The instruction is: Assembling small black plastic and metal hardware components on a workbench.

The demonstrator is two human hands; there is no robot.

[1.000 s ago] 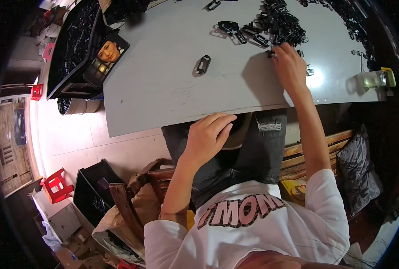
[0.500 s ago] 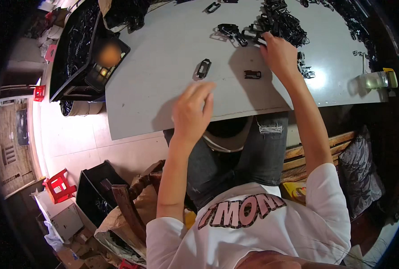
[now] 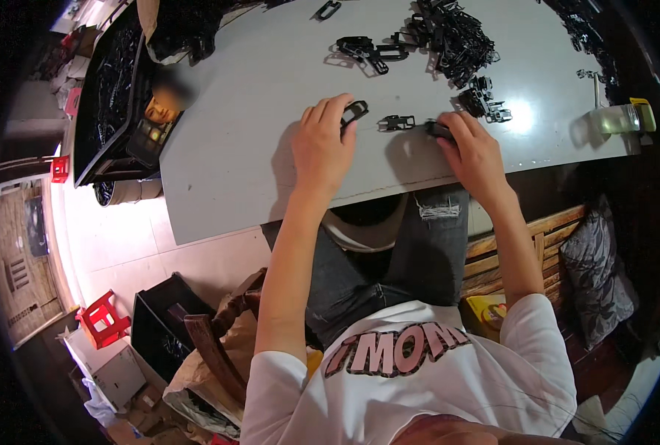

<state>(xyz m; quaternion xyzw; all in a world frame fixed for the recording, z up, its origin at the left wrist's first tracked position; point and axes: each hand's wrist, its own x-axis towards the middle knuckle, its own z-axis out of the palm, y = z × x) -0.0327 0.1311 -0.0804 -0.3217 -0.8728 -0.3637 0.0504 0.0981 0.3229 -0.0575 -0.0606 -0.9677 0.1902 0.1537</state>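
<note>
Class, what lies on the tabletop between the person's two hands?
In the head view, one black open-framed part lies on the grey tabletop between the left hand, holding a second black part, and the right hand, holding a third black part.

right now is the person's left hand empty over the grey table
No, the left hand has a small black oblong open-framed piece between its thumb and fingers.

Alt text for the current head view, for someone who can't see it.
The person's left hand holds a small black part and the right hand holds another at a grey table, with a third part lying between them. A heap of similar parts lies beyond.
</note>
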